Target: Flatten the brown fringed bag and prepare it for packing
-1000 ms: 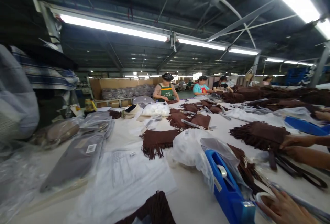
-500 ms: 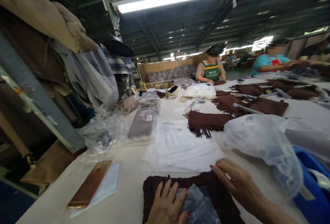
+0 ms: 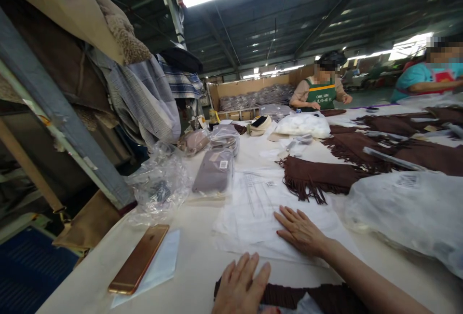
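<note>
Both hands lie flat: right hand (image 3: 300, 231) on thin plastic bags (image 3: 253, 208), left hand (image 3: 241, 287) on fringed brown suede (image 3: 325, 298).

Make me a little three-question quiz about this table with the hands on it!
1. True or false: the right hand lies flat on the stack of clear bags.
2. What does the left hand rest on? A) phone B) brown fringed piece C) tape
3. Fill in: the phone lies on a ___ sheet.

Key: 1 true. 2 B, the brown fringed piece. 3 white sheet.
</note>
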The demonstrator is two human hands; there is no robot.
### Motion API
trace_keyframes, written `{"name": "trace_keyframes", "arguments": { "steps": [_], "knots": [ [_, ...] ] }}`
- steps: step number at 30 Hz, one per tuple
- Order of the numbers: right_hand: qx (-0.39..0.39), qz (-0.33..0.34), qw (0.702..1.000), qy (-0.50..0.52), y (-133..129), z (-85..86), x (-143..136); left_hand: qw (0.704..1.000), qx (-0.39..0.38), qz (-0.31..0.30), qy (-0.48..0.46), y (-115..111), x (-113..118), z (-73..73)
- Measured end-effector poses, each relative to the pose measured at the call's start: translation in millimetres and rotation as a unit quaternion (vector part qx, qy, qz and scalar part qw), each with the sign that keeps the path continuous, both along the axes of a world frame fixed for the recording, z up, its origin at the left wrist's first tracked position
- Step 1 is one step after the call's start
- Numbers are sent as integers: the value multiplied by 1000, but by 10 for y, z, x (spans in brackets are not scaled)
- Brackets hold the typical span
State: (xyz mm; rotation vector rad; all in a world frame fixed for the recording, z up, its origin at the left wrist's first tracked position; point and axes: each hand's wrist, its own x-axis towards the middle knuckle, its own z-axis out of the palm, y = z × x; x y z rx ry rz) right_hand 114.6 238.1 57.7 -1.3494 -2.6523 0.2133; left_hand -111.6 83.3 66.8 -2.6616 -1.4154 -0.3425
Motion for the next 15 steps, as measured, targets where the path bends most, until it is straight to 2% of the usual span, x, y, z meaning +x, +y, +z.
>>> {"name": "trace_keyframes", "arguments": {
  "steps": [3,5,7,10,12,15],
  "knots": [
    [8,-21,1000,2,17,-4,-47,994,-74,74,-11,370,-119,324],
    [11,-18,1000,10,13,19,-49,985,-104,139,-20,623,-102,388],
    [10,-9,1000,22,3,46,-25,978,-122,167,-16,845,-47,334],
    [5,-10,999,43,-4,55,21,976,-138,167,-2,1081,33,170],
    [0,-20,998,59,15,38,28,977,-136,161,-1,1178,61,93],
    [-8,-43,995,86,99,1,-16,980,-124,157,5,1273,69,75]
  ]
}}
